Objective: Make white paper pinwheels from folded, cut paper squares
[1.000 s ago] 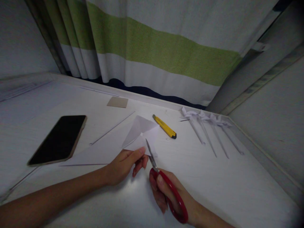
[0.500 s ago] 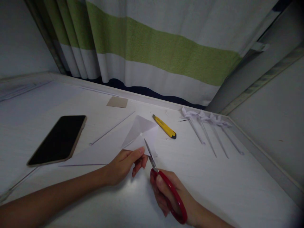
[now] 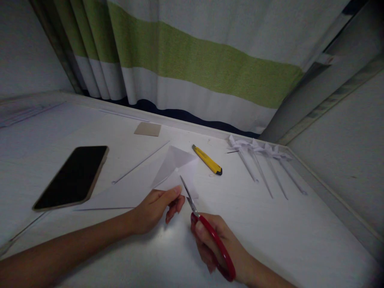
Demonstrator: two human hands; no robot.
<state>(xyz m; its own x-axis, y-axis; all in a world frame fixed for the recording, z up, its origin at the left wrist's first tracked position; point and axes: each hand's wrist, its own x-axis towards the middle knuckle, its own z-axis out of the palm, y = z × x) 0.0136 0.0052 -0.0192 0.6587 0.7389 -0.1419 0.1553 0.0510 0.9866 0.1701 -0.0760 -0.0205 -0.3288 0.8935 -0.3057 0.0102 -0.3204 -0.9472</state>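
My left hand (image 3: pixel 166 205) pinches the near edge of a creased square of white paper (image 3: pixel 168 168) between thumb and fingers. Red-handled scissors (image 3: pixel 213 234) are gripped in my right hand (image 3: pixel 210 244), with the fingers through the loops. One slim blade lies over the paper and the other passes under its near edge, so the blades straddle it just right of my left thumb. The blade tip points toward the middle of the paper, where the creases meet. Another white sheet (image 3: pixel 117 196) lies flat beneath and to the left.
A black phone (image 3: pixel 72 178) lies at the left. Behind the paper are a yellow utility knife (image 3: pixel 209 161), a thin rolled paper stick (image 3: pixel 141 162) and a small tan card (image 3: pixel 147 129). Several paper pinwheels on sticks (image 3: pixel 264 150) lie at the right. A striped curtain (image 3: pixel 192 60) hangs behind.
The scissor blades look slightly wider apart. Both hands keep almost the same place, and the whole view has shifted a little.
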